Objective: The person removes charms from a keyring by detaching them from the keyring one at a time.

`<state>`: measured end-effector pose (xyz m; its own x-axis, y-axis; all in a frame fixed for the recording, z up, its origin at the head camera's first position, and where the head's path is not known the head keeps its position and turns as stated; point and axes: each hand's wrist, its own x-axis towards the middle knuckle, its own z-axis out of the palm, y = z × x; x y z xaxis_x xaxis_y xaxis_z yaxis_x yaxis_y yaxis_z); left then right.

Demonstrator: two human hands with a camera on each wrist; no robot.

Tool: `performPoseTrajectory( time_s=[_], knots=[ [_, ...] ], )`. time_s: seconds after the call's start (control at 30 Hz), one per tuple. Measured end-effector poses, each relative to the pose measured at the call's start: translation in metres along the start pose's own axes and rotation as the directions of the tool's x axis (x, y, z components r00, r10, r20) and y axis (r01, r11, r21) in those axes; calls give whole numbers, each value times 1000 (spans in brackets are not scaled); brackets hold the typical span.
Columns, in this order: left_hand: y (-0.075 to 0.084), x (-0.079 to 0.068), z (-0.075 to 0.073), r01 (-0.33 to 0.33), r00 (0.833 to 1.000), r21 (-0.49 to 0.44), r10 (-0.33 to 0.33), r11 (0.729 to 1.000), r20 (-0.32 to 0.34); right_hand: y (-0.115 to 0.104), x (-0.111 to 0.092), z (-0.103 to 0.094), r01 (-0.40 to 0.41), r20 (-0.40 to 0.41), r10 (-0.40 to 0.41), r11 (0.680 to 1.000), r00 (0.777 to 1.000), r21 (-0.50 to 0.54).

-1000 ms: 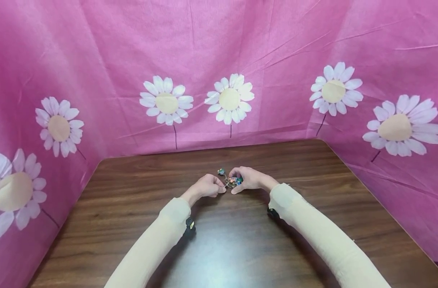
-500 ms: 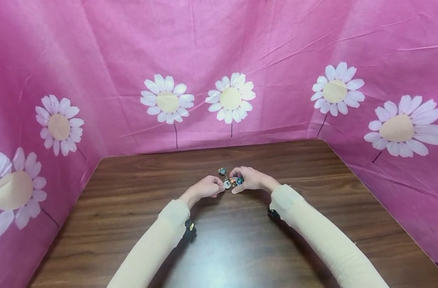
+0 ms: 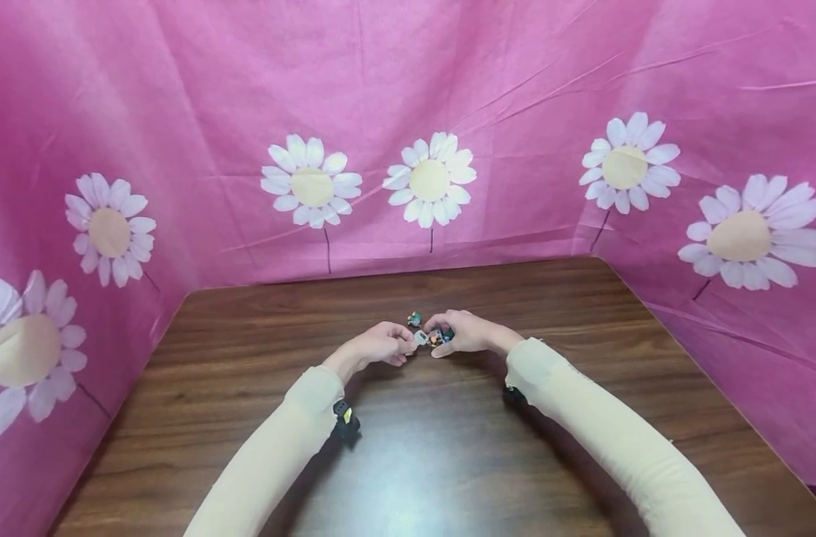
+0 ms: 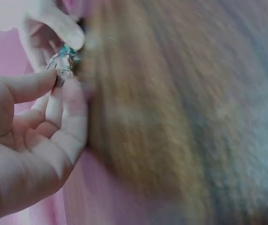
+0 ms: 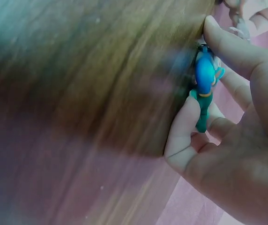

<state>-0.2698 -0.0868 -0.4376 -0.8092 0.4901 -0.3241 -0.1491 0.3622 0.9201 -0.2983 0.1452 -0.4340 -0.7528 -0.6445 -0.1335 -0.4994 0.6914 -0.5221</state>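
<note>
Keyring bunch (image 3: 437, 338), hung with small figure charms, is held over the far half of the wooden table (image 3: 180, 432), between the person's two hands; contact with the wood not clear. Left hand (image 3: 379, 344): thumb and forefinger pinch the edge of a pale flat piece (image 3: 421, 338), probably a key's head. Right hand (image 3: 467, 333): fingers and thumb arched round the charms, a blue-and-green figure (image 5: 204, 75) between them; firmness of hold I cannot tell. Green charm (image 3: 415, 319) just beyond, outside both grips; any link to the bunch too small to make out. Left wrist view blurred, though a metal ring (image 4: 53, 58) shows close by the fingertips. My reading of the step: left works the pale piece, right steadies the rest. Method, as I judge it: right hand quiet and low, so charms cannot swing; flat piece taken by its edge and turned with small fingertip motions. A hard tug would risk snagging the ring or dragging the bunch loose.
</note>
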Motion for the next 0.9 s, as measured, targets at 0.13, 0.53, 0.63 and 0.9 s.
performPoseTrajectory(
  time_s=[0.13,0.53,0.63,0.9],
  knots=[
    [12,-7,2,-19,999,-26,20,999,43,4,-4,1,44,-24,-43,998,999,33],
    [67,-51,-4,-162,981,41,156,986,114,-16,-23,-2,226,-36,-239,845,970,485],
    [77,-65,-7,-174,979,46,168,984,114,-26,-34,-4,229,-2,-270,814,963,534],
    [80,-101,-19,-213,970,21,209,977,125,-52,-63,-18,222,26,-304,749,952,625]
  ],
)
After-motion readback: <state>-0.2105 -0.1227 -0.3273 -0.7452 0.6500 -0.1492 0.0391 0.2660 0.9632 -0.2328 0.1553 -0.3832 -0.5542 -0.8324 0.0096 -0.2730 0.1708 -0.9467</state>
